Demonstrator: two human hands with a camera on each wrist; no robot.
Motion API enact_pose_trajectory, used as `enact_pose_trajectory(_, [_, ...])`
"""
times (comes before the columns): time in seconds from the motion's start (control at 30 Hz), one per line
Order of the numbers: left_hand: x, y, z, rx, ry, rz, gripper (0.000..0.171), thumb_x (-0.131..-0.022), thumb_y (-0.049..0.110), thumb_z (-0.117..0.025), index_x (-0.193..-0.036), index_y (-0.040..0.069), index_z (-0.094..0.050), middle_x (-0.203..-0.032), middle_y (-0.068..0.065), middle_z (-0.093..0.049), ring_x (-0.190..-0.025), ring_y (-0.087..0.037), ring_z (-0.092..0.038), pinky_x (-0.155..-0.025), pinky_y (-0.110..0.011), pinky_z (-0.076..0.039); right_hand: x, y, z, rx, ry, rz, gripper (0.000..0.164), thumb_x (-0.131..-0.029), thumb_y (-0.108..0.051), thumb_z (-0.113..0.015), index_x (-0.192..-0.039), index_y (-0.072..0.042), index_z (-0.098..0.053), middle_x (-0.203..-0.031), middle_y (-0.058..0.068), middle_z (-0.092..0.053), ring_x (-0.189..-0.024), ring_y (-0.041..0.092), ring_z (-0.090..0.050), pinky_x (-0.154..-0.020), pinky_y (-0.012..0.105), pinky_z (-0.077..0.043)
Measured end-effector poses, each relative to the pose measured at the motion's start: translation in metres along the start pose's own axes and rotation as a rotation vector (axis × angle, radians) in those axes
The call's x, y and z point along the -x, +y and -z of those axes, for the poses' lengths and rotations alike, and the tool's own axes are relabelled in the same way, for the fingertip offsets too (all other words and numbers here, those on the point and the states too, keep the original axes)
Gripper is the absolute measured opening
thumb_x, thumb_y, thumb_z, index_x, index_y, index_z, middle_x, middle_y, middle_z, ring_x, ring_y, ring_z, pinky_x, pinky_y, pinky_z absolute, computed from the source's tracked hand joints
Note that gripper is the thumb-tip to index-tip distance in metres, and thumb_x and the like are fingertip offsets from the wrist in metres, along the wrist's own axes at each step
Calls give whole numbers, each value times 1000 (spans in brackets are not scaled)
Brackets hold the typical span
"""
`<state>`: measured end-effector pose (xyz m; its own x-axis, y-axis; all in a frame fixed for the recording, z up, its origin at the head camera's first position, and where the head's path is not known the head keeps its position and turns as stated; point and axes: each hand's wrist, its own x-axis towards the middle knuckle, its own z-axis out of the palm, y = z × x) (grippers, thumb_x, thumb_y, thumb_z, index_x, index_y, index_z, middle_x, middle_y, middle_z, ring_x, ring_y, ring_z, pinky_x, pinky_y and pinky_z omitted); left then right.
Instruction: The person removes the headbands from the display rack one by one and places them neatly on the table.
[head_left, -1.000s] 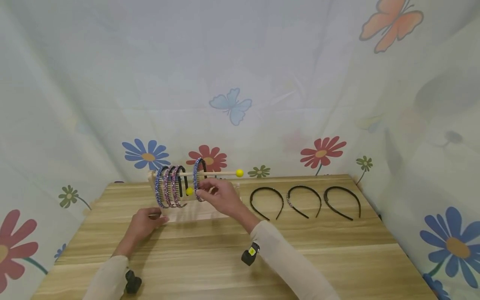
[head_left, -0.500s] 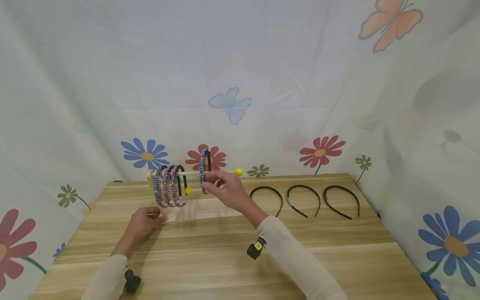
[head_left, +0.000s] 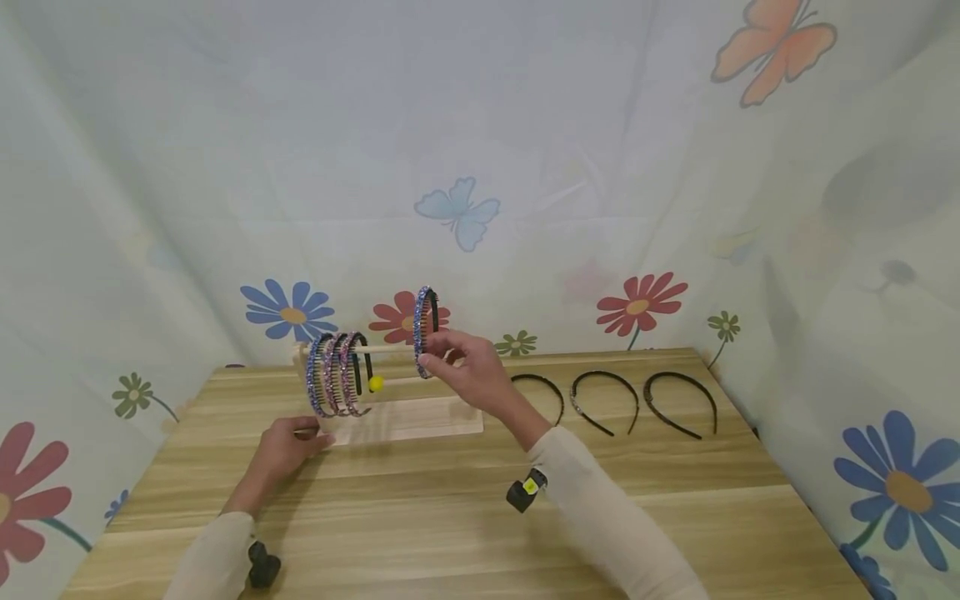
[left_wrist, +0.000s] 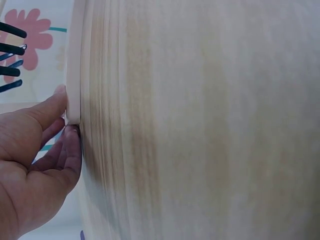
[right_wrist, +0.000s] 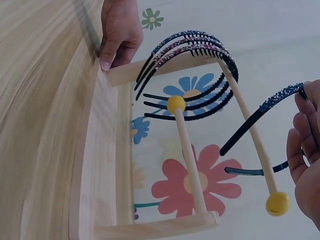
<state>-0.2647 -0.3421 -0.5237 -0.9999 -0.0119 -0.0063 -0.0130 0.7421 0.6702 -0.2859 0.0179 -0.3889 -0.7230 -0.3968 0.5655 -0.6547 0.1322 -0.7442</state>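
My right hand [head_left: 472,371] pinches a headband [head_left: 420,329] with blue glitter and black comb teeth. In the right wrist view the held headband [right_wrist: 280,97] has its two legs on either side of the upper rod [right_wrist: 250,117], close to the yellow ball [right_wrist: 277,204] at its end. Three more glittery headbands, one blue and two pink [head_left: 347,375], hang together at the left of the wooden rack. My left hand [head_left: 283,450] grips the left end of the rack's base [head_left: 435,421], thumb on one side and fingers on the other.
On the table [head_left: 450,517], to the right, lie three dark headbands in a row: a black one [head_left: 557,392] partly behind my right hand, one with some glitter [head_left: 574,398], and another [head_left: 651,400]. A second rod ends in a yellow ball [right_wrist: 176,104]. Behind hangs a flowered cloth [head_left: 465,108].
My right hand has moved right and upward, taking the blue headband along the upper rod, away from the other three. The left hand has stayed at the rack's base.
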Motion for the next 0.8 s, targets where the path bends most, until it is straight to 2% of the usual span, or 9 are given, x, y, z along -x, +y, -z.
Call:
enact_pose_trajectory(0.13, [1, 0, 0, 0, 4, -9, 52, -94, 28, -76, -126, -12, -65, -124, -30, -67, -110, -44, -68, -88, -52, -58, 2, 0, 11, 29, 12, 8, 18, -97, -13, -71, -112, -2, -72, -96, 7, -73, -84, 18, -65, -73, 31, -59])
enact_pose_trajectory(0.4, [2, 5, 0, -14, -2, 13, 54, -95, 28, -76, -128, -12, -63, -125, -30, -66, -112, -45, -67, -91, -53, -57, 9, -2, 36, 75, 14, -57, 22, -99, -16, -70, -117, -4, -71, -101, 5, -73, -88, 20, -66, -79, 34, -58])
enact_pose_trajectory(0.57, [3, 6, 1, -28, -5, 9, 54, -95, 29, -75, -129, -12, -63, -126, -31, -66, -113, -46, -66, -91, -54, -57, 15, 0, 53, 104, 35, -43, 24, -98, -16, -71, -118, -3, -71, -102, 7, -73, -88, 19, -66, -79, 36, -59])
enact_pose_trajectory(0.8, [3, 6, 1, -34, -1, 4, 54, -95, 29, -75, -127, -12, -64, -125, -31, -66, -113, -46, -66, -91, -55, -57, 23, 1, 74, 128, 74, -30, 20, -97, -13, -72, -114, -2, -71, -98, 8, -73, -85, 18, -66, -77, 33, -59])
